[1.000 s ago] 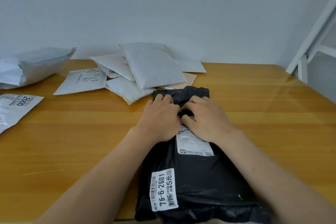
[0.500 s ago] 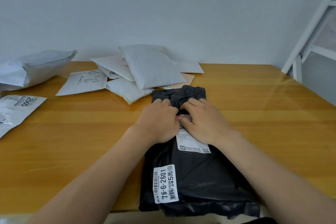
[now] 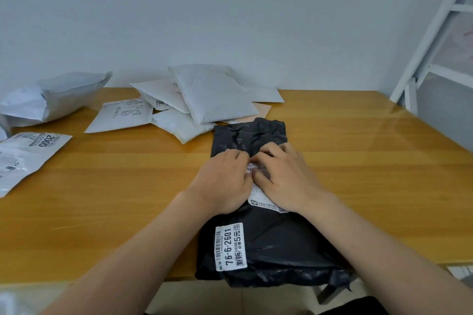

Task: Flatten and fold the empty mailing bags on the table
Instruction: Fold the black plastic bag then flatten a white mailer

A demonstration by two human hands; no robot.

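Now both hands sit slightly higher on the black bag (image 3: 258,245): left hand (image 3: 225,181) and right hand (image 3: 284,179) fingers curled, pressing it flat; folding not begun.

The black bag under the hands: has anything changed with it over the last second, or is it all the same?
Little changed. The left hand and right hand stayed on the black bag, but parted slightly, uncovering more of the white shipping label between them. Their fingers seem to press or pick at it; the exact grip is unclear. The bag, the white mailers behind it and the table stayed put.
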